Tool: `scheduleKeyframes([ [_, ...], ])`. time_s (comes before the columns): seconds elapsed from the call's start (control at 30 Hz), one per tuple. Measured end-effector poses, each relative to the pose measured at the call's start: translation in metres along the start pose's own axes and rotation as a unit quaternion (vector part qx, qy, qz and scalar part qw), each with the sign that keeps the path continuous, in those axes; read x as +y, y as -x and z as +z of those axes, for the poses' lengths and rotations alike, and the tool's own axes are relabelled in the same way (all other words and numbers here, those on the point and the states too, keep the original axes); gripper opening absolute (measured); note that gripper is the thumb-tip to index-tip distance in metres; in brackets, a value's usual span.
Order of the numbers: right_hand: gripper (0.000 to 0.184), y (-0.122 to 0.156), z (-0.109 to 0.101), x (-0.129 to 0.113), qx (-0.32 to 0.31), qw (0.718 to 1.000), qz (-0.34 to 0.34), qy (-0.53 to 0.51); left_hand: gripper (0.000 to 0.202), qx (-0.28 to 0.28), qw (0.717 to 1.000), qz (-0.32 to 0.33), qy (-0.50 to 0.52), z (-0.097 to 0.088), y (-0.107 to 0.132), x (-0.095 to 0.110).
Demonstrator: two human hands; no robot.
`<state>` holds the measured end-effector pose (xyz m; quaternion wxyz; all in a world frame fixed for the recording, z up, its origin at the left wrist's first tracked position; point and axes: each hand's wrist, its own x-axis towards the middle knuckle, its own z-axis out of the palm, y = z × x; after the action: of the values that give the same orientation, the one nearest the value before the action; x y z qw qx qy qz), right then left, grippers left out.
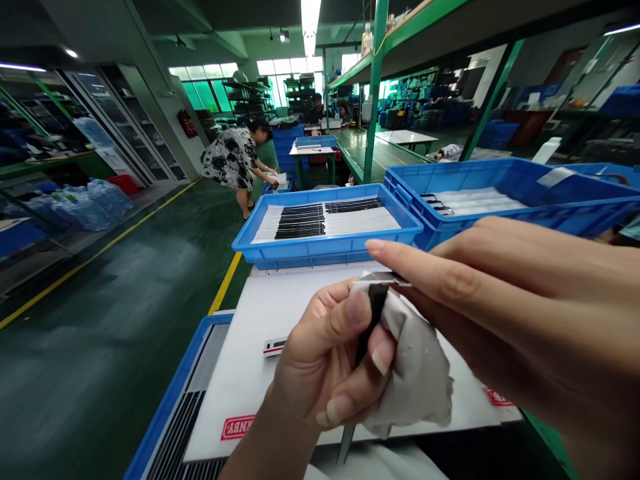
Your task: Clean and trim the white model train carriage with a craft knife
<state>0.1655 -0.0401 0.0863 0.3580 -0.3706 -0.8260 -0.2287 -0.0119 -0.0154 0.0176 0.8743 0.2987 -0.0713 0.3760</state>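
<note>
While a white work board (300,313) lies beneath both hands, past it a blue plastic tray (325,250) of black-and-white strips, the left hand (320,360) clenches a crumpled grey cloth (415,380) around a slim black strip (376,307); the right hand (525,300) rests its straight, ungripping fingers (425,270) against the strip's silvery top end.

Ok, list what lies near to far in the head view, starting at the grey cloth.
grey cloth → white board → blue tray of black and white strips → white-topped table → far windows
</note>
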Motion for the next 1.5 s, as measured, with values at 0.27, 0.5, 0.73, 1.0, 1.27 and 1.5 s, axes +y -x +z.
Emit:
scheduleKeyframes([
  [0.27,0.033,0.003,0.001,0.001,-0.003,1.0,0.007,0.0,0.033,0.017,1.0,-0.008,0.002,0.001,-0.001,0.0],
  [0.5,0.037,0.011,0.006,-0.001,0.024,0.999,0.02,0.034,0.031,-0.002,1.0,-0.008,0.029,0.001,-0.002,0.0],
  [0.73,0.036,0.005,0.0,0.001,-0.006,1.0,0.017,0.01,0.033,-0.004,1.0,-0.002,0.025,0.001,-0.002,-0.003],
  [1.0,0.038,0.006,0.003,-0.002,-0.015,1.0,0.026,0.009,0.033,-0.005,1.0,-0.006,0.011,0.001,-0.002,-0.001],
  [1.27,0.04,0.01,0.001,0.0,-0.021,0.999,0.023,0.009,0.032,0.004,1.0,-0.009,0.022,0.0,-0.005,-0.001],
  [1.5,0.042,0.01,0.003,-0.001,-0.014,0.999,0.014,0.028,0.033,0.008,1.0,-0.009,0.015,0.001,-0.004,0.0],
])
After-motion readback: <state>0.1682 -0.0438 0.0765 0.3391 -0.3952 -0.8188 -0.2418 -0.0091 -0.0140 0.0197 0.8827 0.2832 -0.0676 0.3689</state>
